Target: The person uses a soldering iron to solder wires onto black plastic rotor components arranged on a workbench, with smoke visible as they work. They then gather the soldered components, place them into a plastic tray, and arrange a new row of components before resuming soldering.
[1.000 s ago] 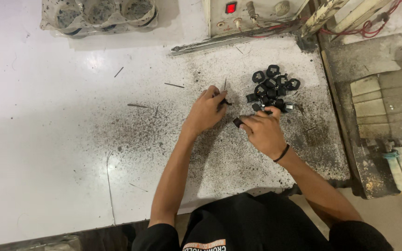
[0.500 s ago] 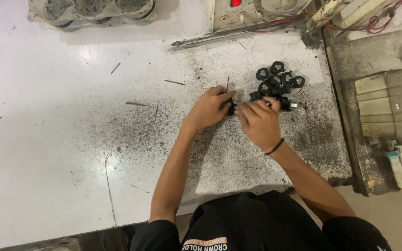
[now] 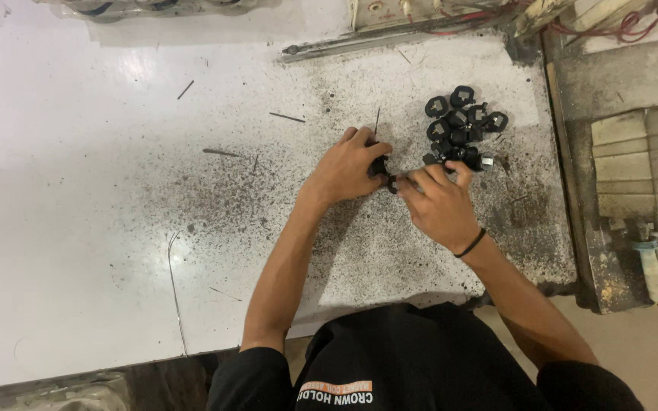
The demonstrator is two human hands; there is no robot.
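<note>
On the speckled white table [image 3: 116, 228], the left hand [image 3: 344, 169] pinches a small black part [image 3: 379, 165] against its fingertips; the right hand [image 3: 439, 204] meets it, fingers closed on a second black piece [image 3: 394, 184] just beside the first. A slip could flick either piece among the loose pile of black parts [image 3: 462, 125] close to the right, since both grips look shallow.

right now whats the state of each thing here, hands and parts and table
left hand: closed on a small black part, resting on the table
right hand: fingers pinched at another small black part, close to the left hand
pile of black parts: loose heap, lying beside the right hand
table: white top, speckled with dark grit around the hands
thin metal pins: scattered, lying flat
wristband: on the right wrist
</note>
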